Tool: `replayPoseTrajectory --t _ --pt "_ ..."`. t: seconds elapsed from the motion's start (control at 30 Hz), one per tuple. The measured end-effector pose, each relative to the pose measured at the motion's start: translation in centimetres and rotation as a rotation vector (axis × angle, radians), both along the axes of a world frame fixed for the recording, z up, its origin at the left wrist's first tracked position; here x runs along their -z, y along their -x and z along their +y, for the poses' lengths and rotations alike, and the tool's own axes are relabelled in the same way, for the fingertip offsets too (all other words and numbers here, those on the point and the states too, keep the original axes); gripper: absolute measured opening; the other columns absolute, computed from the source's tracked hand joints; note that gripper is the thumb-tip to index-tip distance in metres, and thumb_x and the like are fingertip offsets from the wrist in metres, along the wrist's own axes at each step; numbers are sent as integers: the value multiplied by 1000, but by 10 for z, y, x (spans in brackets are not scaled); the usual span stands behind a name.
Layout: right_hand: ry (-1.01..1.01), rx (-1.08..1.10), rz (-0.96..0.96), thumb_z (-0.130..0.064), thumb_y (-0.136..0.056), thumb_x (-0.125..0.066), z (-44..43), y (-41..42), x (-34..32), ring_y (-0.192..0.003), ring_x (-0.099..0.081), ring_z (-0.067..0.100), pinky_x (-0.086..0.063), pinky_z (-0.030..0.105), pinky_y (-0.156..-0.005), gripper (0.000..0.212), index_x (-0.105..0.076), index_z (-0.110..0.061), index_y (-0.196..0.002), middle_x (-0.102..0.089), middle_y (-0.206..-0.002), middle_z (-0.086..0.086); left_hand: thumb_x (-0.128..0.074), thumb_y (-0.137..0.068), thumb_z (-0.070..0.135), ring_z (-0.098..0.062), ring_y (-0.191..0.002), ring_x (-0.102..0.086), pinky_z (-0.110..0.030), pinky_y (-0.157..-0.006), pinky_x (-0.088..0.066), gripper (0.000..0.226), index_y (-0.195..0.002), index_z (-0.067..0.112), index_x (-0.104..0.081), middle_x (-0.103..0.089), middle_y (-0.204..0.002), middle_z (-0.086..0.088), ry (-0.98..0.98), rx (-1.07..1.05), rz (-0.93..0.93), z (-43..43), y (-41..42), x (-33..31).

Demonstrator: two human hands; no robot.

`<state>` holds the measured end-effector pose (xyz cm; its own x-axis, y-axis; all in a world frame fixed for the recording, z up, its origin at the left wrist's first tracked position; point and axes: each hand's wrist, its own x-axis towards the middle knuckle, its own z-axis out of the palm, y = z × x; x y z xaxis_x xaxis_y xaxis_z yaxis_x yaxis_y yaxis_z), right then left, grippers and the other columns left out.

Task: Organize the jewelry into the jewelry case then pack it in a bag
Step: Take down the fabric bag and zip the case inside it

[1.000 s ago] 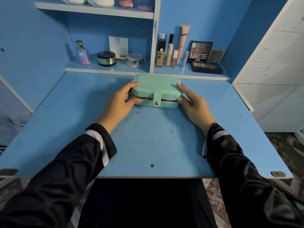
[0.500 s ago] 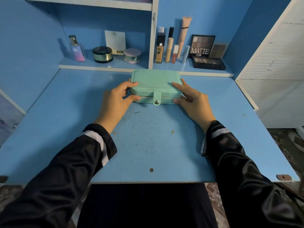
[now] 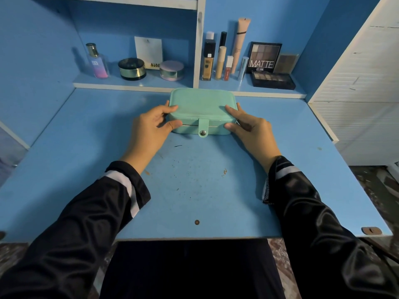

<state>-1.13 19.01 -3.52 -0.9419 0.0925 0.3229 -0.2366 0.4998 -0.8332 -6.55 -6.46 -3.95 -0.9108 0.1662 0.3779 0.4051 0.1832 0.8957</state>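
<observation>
A mint-green jewelry case [image 3: 201, 103] lies closed on the blue desk [image 3: 190, 186], close to the back shelf. Its front strap with a metal snap [image 3: 203, 132] hangs over the seam. My left hand [image 3: 151, 130] holds the case's left front corner, fingers on the lid and thumb against the front wall. My right hand [image 3: 252, 130] holds the right front corner the same way. No jewelry and no bag are in view.
The low shelf behind the case carries a perfume bottle [image 3: 96, 61], two round jars [image 3: 132, 69], several makeup tubes [image 3: 221, 62] and eyeshadow palettes [image 3: 272, 79]. A white cabinet [image 3: 362, 93] stands at the right. The desk's front edge is near my lap.
The lid, slightly ajar a second ago, now sits flat on the base with the strap down over the front. Both hands stayed at the case's front corners.
</observation>
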Motion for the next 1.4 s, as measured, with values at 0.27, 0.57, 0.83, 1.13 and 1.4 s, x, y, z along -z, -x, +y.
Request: replayPoseTrajectory --t 0.27,0.57,0.83,1.13,1.4 --pt "-42 27 41 -17 -88 -70 -3 -4 0 -131 -36 -4 -35 12 -106 41 -62 -25 -127 -50 -142 7 -77 -82 10 -5 -136 -43 -30 -113 -37 37 -117 9 -66 -45 -149 3 199 64 113 -12 15 10" --pt "-270 40 312 -14 -93 -63 -18 -5 0 -136 -44 18 -34 25 -113 31 -65 -4 -122 -51 -142 10 -77 -82 16 -5 -126 -52 -14 -108 -37 39 -116 2 -65 -60 -131 4 434 26 382 -16 17 0" --pt "-384 -52 384 -17 -85 -73 -39 9 4 -131 -50 27 -40 38 -109 41 -65 -6 -123 -61 -131 11 -76 -81 28 -9 -126 -53 -40 -105 -47 36 -108 5 -68 -55 -130 16 414 114 382 -21 25 -4" --pt "-592 -31 449 -25 -84 -72 -39 20 4 -124 -55 28 -36 29 -109 47 -63 -8 -127 -62 -130 8 -67 -92 25 -7 -125 -56 -34 -107 -45 24 -100 2 -68 -59 -135 2 241 178 163 -16 26 -5" --pt "-636 -28 462 -24 -85 -72 -40 20 4 -124 -56 25 -35 26 -109 46 -62 -8 -128 -62 -131 7 -69 -89 15 -1 -136 -42 -34 -118 -32 15 -99 19 -59 -43 -151 0 115 284 -60 -15 24 -12"
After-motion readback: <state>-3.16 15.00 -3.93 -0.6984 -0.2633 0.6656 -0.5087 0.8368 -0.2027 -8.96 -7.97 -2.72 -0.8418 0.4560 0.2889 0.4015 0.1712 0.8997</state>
